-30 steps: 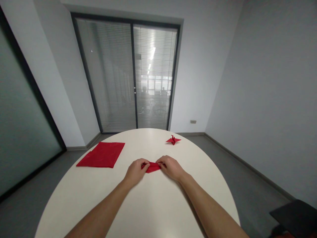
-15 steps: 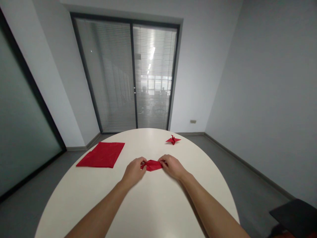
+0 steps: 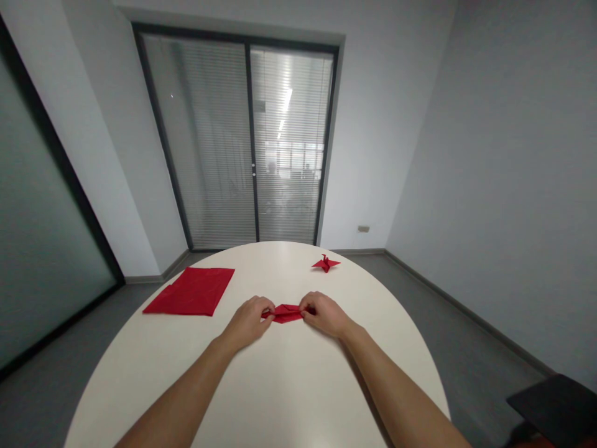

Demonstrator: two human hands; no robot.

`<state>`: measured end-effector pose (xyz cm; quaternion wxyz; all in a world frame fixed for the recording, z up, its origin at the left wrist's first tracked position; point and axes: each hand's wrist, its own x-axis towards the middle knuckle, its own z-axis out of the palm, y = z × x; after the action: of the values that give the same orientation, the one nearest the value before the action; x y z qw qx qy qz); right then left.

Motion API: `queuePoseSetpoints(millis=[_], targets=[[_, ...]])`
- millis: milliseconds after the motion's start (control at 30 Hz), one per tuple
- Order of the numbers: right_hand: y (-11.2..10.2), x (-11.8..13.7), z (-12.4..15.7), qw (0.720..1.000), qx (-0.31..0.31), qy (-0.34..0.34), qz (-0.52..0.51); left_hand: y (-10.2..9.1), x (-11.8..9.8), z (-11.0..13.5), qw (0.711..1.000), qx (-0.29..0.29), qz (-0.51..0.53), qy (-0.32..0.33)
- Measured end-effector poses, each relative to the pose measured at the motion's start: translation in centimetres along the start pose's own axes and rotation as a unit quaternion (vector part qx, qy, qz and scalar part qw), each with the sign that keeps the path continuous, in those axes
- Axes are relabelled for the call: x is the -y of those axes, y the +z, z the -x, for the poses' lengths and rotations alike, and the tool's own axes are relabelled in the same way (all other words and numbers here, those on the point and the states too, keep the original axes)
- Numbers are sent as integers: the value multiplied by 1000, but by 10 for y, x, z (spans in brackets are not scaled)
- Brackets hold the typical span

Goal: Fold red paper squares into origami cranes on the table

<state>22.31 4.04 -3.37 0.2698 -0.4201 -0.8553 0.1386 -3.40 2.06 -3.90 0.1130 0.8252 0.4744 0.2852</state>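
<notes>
Between my two hands is a small piece of folded red paper [image 3: 286, 313], long and narrow, with a crease line running along its length. My left hand [image 3: 249, 319] pinches its left end between thumb and fingers. At the opposite end, my right hand [image 3: 324, 313] grips the paper in the same way, fingertips hiding that tip. Beyond my right hand, a finished red origami crane [image 3: 326, 264] stands on the table with its wings spread. A flat stack of red paper sheets [image 3: 192, 292] lies to the left of my left hand.
The round white table [image 3: 275, 386] carries all of this, its far edge close behind the crane. A dark chair [image 3: 555, 404] stands at the lower right. Glass doors with blinds [image 3: 237, 143] rise past the table.
My left hand has shifted slightly left and outward. The folded paper between my hands now looks flatter and narrower, with its lengthwise fold showing. My right hand has barely moved.
</notes>
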Motion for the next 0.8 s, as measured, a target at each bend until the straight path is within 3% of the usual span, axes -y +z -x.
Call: queuePoseSetpoints(millis=[200, 400, 633, 800], targets=[[-1, -2, -2, 1000, 9, -3, -25, -17, 7, 1, 998, 28, 45, 30], [1, -6, 0, 996, 6, 54, -65, -15, 16, 1, 993, 21, 116, -10], [-1, -4, 0, 998, 21, 28, -57, -16, 21, 0, 994, 31, 106, -22], [-2, -2, 0, 998, 13, 40, -49, -15, 25, -1, 992, -12, 118, -53]])
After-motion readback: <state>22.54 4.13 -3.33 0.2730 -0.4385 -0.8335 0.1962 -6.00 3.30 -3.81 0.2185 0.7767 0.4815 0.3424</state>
